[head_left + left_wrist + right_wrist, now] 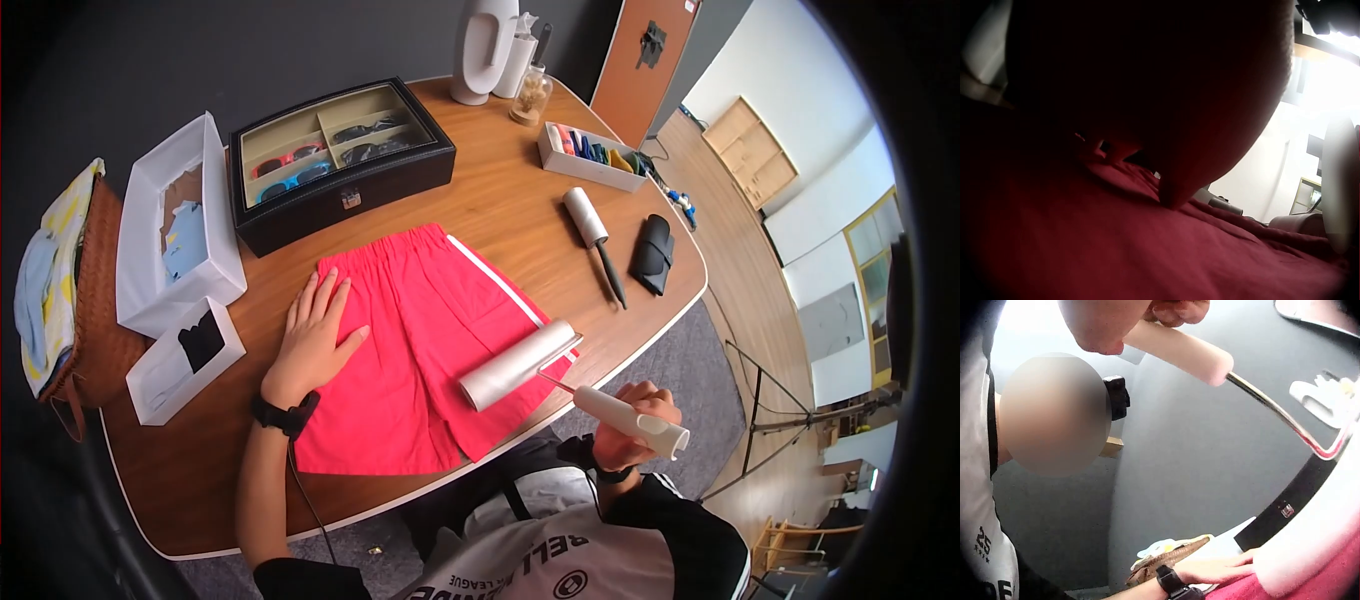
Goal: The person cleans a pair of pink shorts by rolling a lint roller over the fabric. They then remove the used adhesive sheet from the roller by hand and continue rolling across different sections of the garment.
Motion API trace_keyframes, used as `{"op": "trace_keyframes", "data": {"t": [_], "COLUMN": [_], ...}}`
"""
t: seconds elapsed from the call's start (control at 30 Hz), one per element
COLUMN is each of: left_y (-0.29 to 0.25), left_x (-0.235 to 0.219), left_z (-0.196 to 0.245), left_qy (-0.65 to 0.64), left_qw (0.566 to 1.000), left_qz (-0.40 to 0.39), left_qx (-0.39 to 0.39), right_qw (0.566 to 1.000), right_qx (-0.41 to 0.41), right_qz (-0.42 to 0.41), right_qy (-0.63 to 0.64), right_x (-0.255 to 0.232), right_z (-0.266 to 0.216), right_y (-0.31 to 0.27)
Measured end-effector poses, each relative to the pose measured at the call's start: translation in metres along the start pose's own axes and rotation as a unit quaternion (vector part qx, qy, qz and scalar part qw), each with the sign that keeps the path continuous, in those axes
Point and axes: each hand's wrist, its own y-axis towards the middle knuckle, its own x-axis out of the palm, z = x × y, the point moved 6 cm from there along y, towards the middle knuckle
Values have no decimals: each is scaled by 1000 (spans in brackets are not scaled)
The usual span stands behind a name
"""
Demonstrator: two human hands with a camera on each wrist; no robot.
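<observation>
Pinkish-red shorts point(400, 350) with a white side stripe lie spread on the wooden table. My left hand point(322, 335) rests on their upper left part near the waistband, fingers straight. In the left wrist view that hand is dark, with the red cloth point(1166, 250) right below it. With my right hand point(640, 425) I grip the white handle point(1179, 355) of a large lint roller. Its white sticky roll point(520, 365) lies over the lower right leg of the shorts, close to the hem. A bent metal rod point(1266, 403) joins handle and roll.
A black glasses case box point(345, 205) with sunglasses under its lid stands behind the shorts. White boxes point(140, 270) and a woven basket point(105, 300) are at left. A smaller lint roller point(590, 222), a black pouch point(653, 255) and a box of rolled cloths point(600, 175) lie at right.
</observation>
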Motion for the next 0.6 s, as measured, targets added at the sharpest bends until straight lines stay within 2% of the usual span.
{"op": "trace_keyframes", "data": {"t": [0.07, 0.27, 0.33, 0.37, 0.4, 0.6], "left_y": [0, 0, -1, 0, 0, 0], "left_x": [-1, 1, 0, -1, -2, 0], "left_z": [1, -1, 1, 1, 1, 1], "left_qy": [-3, -8, -4, 2, 2, 6], "left_qw": [1000, 1000, 1000, 1000, 1000, 1000], "left_qz": [-2, 7, 7, 5, 7, 6], "left_qx": [-2, 4, 2, 1, -2, 6], "right_qw": [999, 997, 984, 954, 944, 943], "right_qx": [20, 34, 72, 85, 111, 132], "right_qz": [-31, -51, -132, -243, -269, -247], "right_qy": [22, -45, -92, -155, -153, -178], "right_x": [3, 20, 34, 51, 58, 71], "right_z": [0, 15, 21, 28, 34, 49], "right_y": [3, -14, -14, -12, -14, -28]}}
